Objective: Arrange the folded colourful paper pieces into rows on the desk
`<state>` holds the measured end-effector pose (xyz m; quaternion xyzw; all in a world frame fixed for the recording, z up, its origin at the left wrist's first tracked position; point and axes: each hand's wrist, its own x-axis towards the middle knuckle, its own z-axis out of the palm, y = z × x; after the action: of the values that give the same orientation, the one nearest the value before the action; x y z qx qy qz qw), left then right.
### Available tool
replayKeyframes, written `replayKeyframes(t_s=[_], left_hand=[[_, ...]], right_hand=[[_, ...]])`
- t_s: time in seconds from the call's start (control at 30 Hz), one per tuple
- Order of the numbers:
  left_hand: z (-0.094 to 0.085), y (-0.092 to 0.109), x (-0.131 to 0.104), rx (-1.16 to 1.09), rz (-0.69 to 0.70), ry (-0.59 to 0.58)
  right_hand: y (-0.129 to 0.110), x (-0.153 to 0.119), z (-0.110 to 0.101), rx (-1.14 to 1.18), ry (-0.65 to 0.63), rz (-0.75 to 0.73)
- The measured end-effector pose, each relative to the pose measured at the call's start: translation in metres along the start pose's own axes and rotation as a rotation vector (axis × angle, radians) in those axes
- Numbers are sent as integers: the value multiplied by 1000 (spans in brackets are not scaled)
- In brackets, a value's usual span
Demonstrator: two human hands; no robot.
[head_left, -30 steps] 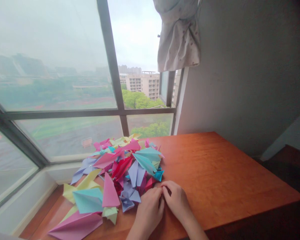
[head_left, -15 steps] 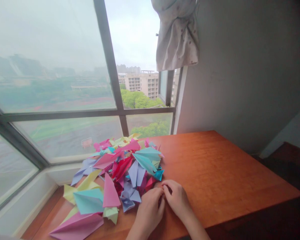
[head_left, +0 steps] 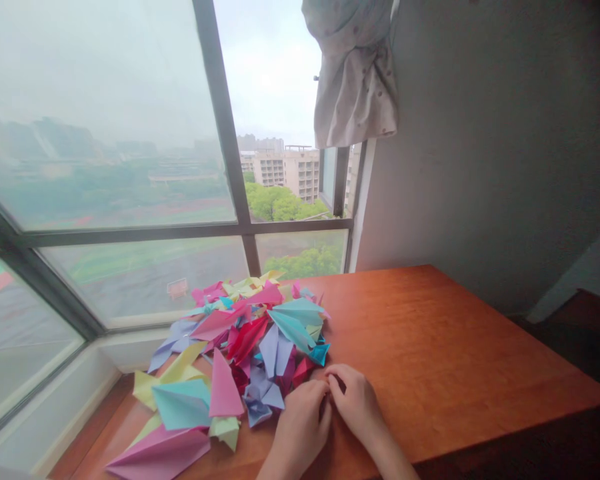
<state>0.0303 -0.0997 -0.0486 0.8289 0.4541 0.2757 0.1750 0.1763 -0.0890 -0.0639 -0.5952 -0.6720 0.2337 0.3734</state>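
My left hand (head_left: 305,417) and my right hand (head_left: 353,400) meet at the fingertips, low over the table's front part. Both have curled, pinching fingers; whatever they may hold is hidden or too small to name. Just left of them lies a heap of folded paper pieces, many shaped like paper planes. Nearest my left hand are a periwinkle folded paper (head_left: 260,398) and a red one (head_left: 303,371). A light blue paper plane (head_left: 296,323) rests higher on the heap, and a pink paper plane (head_left: 160,453) lies at its near left edge.
The brown wooden table (head_left: 445,360) stretches to the right, its front edge dropping off into shadow. A window frame (head_left: 180,232) borders it at the back left, with a tied curtain (head_left: 357,93) above. The grey wall (head_left: 470,167) stands behind.
The whole view has shifted slightly, moving the scene a little right and down. My hands stay together in much the same pose, and the paper heap looks unchanged.
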Motion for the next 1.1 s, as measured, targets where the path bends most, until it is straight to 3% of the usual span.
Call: replayKeyframes(t_s=[1.1], left_hand=[[2,-3,0,65,22,0]], right_hand=[[3,1,3,-18,34,-8]])
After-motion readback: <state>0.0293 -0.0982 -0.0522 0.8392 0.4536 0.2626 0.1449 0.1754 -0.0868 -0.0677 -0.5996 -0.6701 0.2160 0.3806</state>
